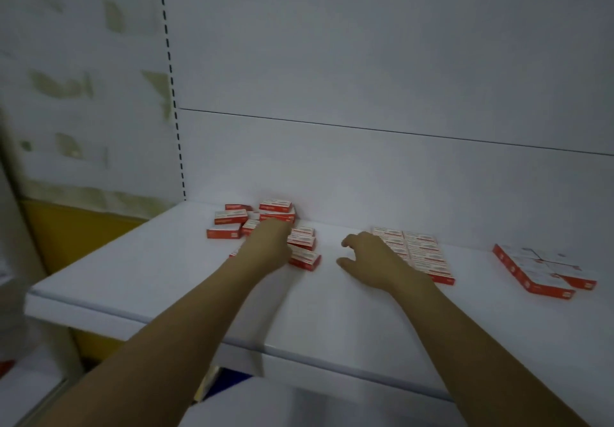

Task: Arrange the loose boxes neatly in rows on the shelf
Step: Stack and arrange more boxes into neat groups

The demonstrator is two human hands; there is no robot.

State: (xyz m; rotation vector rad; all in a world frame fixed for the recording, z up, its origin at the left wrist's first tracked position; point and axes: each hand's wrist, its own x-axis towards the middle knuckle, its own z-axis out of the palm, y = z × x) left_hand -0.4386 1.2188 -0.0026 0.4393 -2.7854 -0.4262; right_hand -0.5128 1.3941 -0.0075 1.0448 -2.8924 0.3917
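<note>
Small red-and-white cardboard boxes (231, 217) lie scattered, some stacked, at the far left of the white shelf (166, 277). A flat two-column block (422, 250) lies centre-right. A second flat block (538, 270) lies far right.

single head-worn wide view, looking forward and down, close over the shelf (166, 280) and both forearms

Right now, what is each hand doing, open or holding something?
Left hand: over the loose small red-and-white cardboard boxes; grip cannot be told.
Right hand: open, loosely curled, holding nothing.
</note>
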